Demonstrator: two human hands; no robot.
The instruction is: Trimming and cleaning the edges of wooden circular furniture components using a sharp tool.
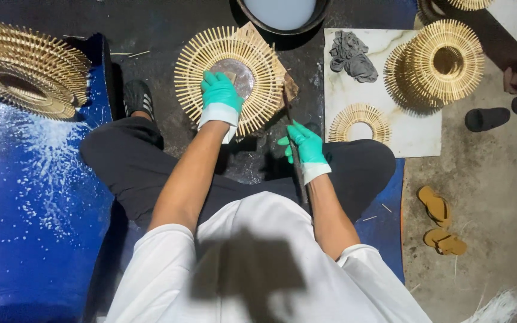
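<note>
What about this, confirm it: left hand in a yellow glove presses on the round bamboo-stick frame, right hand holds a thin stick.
Not quite. The head view shows the glove is teal green, not yellow. The left hand presses on the round bamboo-stick frame, and the right hand, gloved alike, holds a thin stick.
</note>
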